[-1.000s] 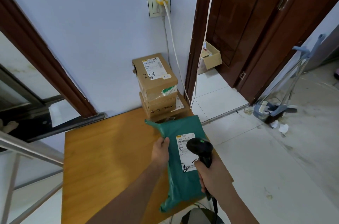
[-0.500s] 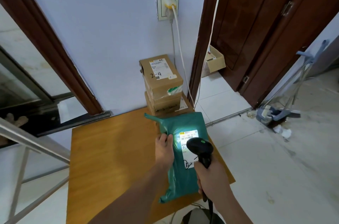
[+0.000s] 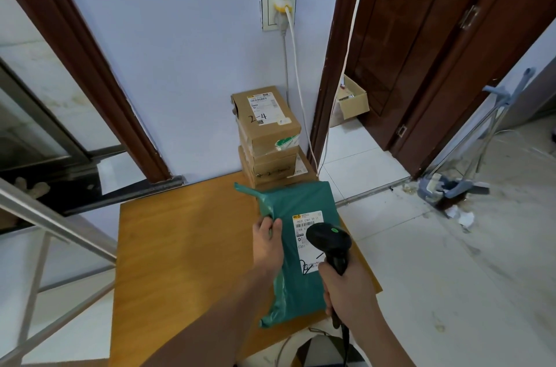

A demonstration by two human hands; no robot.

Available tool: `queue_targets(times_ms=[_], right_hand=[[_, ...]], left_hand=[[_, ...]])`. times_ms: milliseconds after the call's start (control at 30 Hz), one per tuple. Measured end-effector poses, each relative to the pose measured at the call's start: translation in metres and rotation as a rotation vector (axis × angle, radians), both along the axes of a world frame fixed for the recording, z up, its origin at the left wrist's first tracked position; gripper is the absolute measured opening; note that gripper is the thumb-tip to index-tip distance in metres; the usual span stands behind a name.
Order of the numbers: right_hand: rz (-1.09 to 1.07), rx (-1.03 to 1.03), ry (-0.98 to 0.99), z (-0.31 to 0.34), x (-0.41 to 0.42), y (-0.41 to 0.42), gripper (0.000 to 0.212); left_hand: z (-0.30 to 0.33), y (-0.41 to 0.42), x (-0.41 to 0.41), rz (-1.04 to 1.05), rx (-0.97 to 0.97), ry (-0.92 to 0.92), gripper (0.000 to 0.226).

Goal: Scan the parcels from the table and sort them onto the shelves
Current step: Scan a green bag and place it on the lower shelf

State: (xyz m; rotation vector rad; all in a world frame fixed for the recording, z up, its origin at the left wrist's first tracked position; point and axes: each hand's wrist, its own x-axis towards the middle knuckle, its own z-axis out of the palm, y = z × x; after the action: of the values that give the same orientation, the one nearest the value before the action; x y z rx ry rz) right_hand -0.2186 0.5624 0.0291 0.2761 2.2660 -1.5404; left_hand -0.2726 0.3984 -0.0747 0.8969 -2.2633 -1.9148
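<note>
A: Wooden surface [image 3: 180, 246], orange-brown, fills the lower middle, pushed up to a lilac wall. What's on it?
B: Two cardboard boxes stacked at the far right corner. Top box [image 3: 266, 120] has a label and "2-4" handwritten; bottom box [image 3: 272, 169] sits under it, touching the wall side.
A: Parcel?
B: Green poly mailer [image 3: 301, 261], lying flat at the surface's right edge, just in front of the boxes, near end hanging over the front edge. White shipping label [image 3: 307, 222] faces up, barcode visible.
A: Hands?
B: Left hand [image 3: 267, 241] pinches the mailer's left edge, thumb on top. Right hand [image 3: 346, 288] is wrapped round the handle of a black barcode scanner [image 3: 329, 241], head above the label, green light on top.
A: Cable?
B: Runs down from the handle, out of view.
</note>
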Motion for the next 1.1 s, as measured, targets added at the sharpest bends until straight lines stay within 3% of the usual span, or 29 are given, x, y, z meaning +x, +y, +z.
queue_targets(times_ms=[133, 400, 533, 733, 1100], right_hand=[[-0.014, -0.02, 0.023, 0.003, 0.005, 0.002, 0.014], [0.034, -0.046, 0.085, 0.032, 0.021, -0.006, 0.008], [0.1, -0.026, 0.103, 0.052, 0.043, -0.024, 0.007], [0.193, 0.029, 0.12, 0.067, 0.095, -0.062, 0.007], [0.447, 0.002, 0.179, 0.083, 0.203, -0.106, 0.008]], left_hand=[[0.003, -0.005, 0.008, 0.036, -0.001, 0.015, 0.027], [0.008, -0.046, 0.027, 0.161, -0.01, 0.061, 0.048], [0.011, -0.073, 0.042, 0.173, -0.01, 0.073, 0.035], [0.064, -0.113, 0.098, 0.268, 0.123, 0.067, 0.031], [0.074, -0.17, 0.228, 0.36, 0.038, 0.076, 0.032]])
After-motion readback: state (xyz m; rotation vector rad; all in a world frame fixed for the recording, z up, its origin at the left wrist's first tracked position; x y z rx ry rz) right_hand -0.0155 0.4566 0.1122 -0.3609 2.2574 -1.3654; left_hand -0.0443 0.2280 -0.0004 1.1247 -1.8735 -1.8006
